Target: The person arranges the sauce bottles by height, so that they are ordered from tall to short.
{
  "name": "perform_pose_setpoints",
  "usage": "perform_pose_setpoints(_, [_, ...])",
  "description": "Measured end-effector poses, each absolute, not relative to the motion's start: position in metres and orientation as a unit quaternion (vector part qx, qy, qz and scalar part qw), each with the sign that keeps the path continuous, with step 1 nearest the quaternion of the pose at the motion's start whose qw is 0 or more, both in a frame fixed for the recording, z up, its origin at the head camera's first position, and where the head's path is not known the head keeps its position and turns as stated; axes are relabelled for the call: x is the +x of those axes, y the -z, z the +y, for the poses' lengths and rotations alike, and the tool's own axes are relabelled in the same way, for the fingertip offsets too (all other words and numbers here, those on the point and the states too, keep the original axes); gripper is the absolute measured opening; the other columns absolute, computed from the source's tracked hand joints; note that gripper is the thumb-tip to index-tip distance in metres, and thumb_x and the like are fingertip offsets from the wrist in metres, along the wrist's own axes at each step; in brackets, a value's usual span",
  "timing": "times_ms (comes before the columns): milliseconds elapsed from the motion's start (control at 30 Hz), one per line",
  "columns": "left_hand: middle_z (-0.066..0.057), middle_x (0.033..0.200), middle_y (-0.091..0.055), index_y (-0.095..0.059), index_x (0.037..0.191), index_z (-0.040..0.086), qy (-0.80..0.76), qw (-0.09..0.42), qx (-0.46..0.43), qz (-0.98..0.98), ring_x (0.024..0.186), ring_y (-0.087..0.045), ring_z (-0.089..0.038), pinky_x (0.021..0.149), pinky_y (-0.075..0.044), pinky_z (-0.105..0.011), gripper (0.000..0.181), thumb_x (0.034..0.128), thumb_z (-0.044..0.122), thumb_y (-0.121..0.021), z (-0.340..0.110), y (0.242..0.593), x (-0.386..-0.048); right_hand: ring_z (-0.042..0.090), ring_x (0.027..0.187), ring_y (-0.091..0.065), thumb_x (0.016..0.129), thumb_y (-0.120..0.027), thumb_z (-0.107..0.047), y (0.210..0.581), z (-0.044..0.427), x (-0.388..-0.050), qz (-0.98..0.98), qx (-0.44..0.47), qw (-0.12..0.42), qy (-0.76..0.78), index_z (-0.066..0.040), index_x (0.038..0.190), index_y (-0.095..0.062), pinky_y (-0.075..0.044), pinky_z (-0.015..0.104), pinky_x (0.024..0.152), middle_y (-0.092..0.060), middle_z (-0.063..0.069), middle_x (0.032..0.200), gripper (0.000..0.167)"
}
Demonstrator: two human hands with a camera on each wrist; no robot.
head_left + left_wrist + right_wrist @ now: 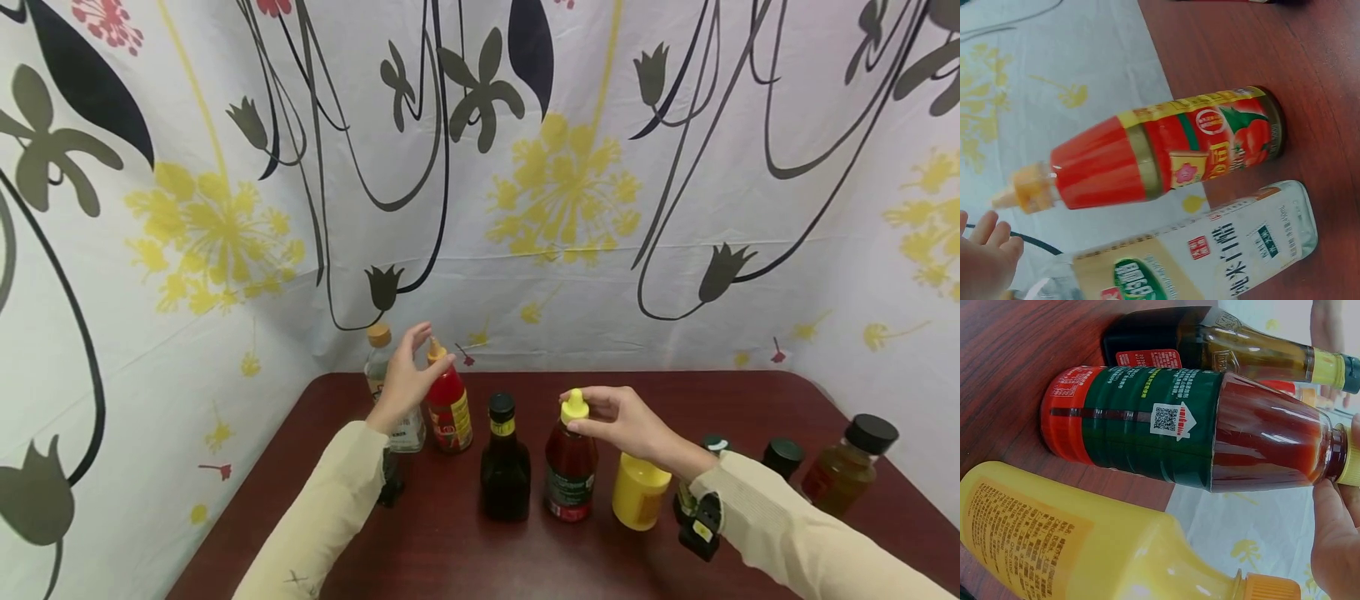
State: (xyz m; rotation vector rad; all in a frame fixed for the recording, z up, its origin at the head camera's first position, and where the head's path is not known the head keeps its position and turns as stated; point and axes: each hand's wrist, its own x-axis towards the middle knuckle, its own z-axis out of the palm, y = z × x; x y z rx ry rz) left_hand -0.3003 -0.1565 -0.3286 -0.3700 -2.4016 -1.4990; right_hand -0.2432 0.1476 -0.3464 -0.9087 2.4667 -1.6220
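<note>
My right hand (626, 423) pinches the yellow cap of a dark red sauce bottle (570, 467) between thumb and fingers. That bottle stands upright on the table, its green label (1147, 428) facing the right wrist camera. Over at the left, my left hand (410, 375) hovers by the pointed orange nozzle (436, 353) of a red ketchup squeeze bottle (450, 412). Its thumb and fingers are spread, and in the left wrist view the fingertips (999, 234) are apart from the nozzle. A clear glass vinegar bottle (1197, 253) stands beside the ketchup, partly behind the left hand and forearm.
Between the hands stands a dark sauce bottle (506, 467) with a black cap. A yellow squeeze bottle (640, 493) is just right of the red sauce bottle. Farther right are several more bottles, including an oil-coloured one (838, 479), partly behind the right sleeve. Patterned cloth hangs behind the table (420, 542).
</note>
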Motion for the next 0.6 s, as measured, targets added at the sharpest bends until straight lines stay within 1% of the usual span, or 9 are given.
perform_pose_setpoints(133, [-0.01,0.136,-0.036,-0.031,0.134,0.012,0.517,0.162,-0.148,-0.828,0.126,-0.03,-0.019,0.102,-0.024,-0.039,0.061,0.0826,0.023,-0.063,-0.155,0.326,-0.291,0.026,0.104,-0.054,0.082,-0.063,-0.016,0.346,0.147,-0.242,0.795,-0.293,0.029,0.53,0.003,0.119,-0.052,-0.049,0.025,0.075,-0.052,0.02,0.118,0.042])
perform_pose_setpoints(333, [-0.006,0.134,-0.038,-0.03,0.134,0.014,0.527,0.18,-0.171,-0.812,0.124,-0.033,-0.019,0.1,-0.026,-0.044,0.063,0.0817,0.026,-0.064,-0.146,0.325,-0.274,0.026,0.105,-0.053,0.082,-0.063,-0.014,0.348,0.148,-0.244,0.792,-0.295,0.027,0.534,0.003,0.118,-0.052,-0.049,0.026,0.075,-0.052,0.02,0.118,0.041])
perform_pose_setpoints(400, [-0.005,0.134,-0.039,-0.03,0.134,0.016,0.534,0.174,-0.181,-0.807,0.122,-0.036,-0.02,0.099,-0.028,-0.045,0.063,0.0816,0.027,-0.064,-0.142,0.324,-0.269,0.025,0.105,-0.054,0.082,-0.063,-0.014,0.348,0.148,-0.244,0.792,-0.295,0.027,0.534,0.003,0.118,-0.052,-0.049,0.025,0.075,-0.052,0.02,0.118,0.042])
perform_pose_setpoints(500, [-0.007,0.134,-0.039,-0.032,0.133,0.015,0.545,0.155,-0.197,-0.8,0.122,-0.036,-0.021,0.099,-0.029,-0.044,0.061,0.0823,0.026,-0.063,-0.135,0.322,-0.261,0.025,0.105,-0.054,0.082,-0.063,-0.014,0.349,0.148,-0.244,0.792,-0.294,0.028,0.535,0.003,0.119,-0.052,-0.049,0.026,0.075,-0.052,0.021,0.118,0.042])
perform_pose_setpoints(600, [-0.012,0.133,-0.04,-0.033,0.133,0.01,0.558,0.132,-0.214,-0.791,0.123,-0.035,-0.024,0.1,-0.027,-0.043,0.058,0.0838,0.019,-0.062,-0.127,0.315,-0.246,0.025,0.104,-0.054,0.081,-0.064,-0.014,0.349,0.148,-0.244,0.79,-0.295,0.028,0.537,0.003,0.119,-0.052,-0.049,0.026,0.074,-0.052,0.021,0.117,0.043])
